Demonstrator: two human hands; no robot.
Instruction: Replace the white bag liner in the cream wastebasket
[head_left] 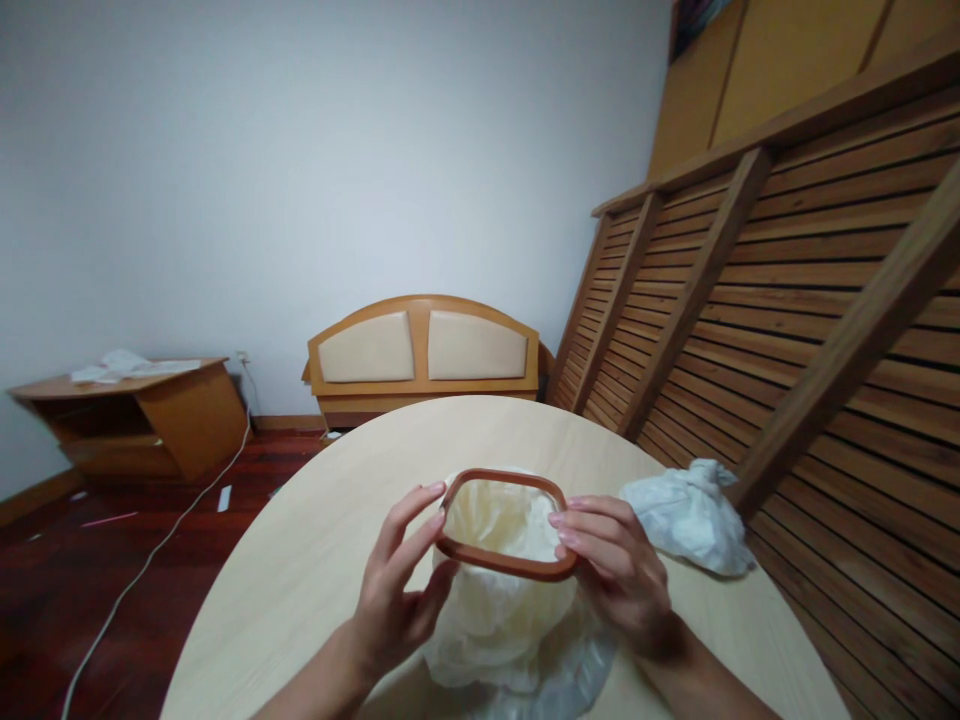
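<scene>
Brown rim (510, 563), a rounded rectangle, is held over the table (300, 540) at the lower centre of the frame, with a pale bag (502, 625) showing through its opening and hanging in loose folds below it. The left hand (401, 590) has its fingers clamped on the rim's left end — two fingertips at the upper edge, the thumb lower down by the near corner. The right hand (622, 575) grips the other end, fingertips bent over the edge and close together; its thumb is mostly hidden, so its exact place cannot be told. Near the right hand, toward the right of the frame, a knotted white bag (690, 515) rests on the table. A headboard (420, 350) with two cream panels stands beyond the table at mid-frame — a slatted wooden panel (825, 300) leans along the right side, and a low cabinet (180, 415) sits at the left.
</scene>
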